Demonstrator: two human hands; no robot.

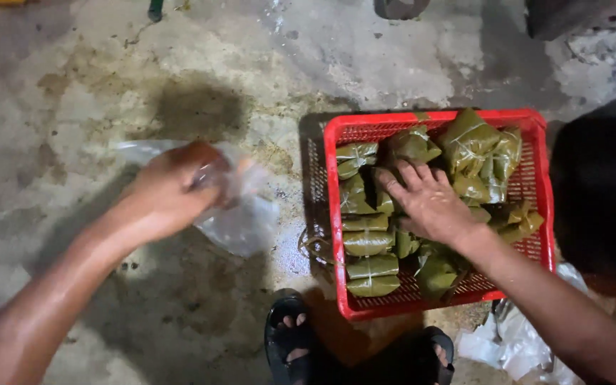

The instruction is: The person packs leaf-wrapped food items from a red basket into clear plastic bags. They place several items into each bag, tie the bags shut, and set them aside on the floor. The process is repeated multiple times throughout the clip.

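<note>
A red plastic basket (545, 187) on the floor holds several green leaf-wrapped parcels (369, 242) tied with string. My right hand (430, 202) lies flat on the parcels in the middle of the basket, fingers spread toward the far side. My left hand (169, 192) is left of the basket, above the floor, gripping a clear plastic bag (240, 219) that hangs down and to the right of it. The hand and bag look slightly blurred.
The floor is stained, wet concrete (108, 85). My feet in black sandals (290, 346) stand at the basket's near edge. White plastic bags (518, 342) lie at the lower right. A dark shape (600, 192) sits right of the basket.
</note>
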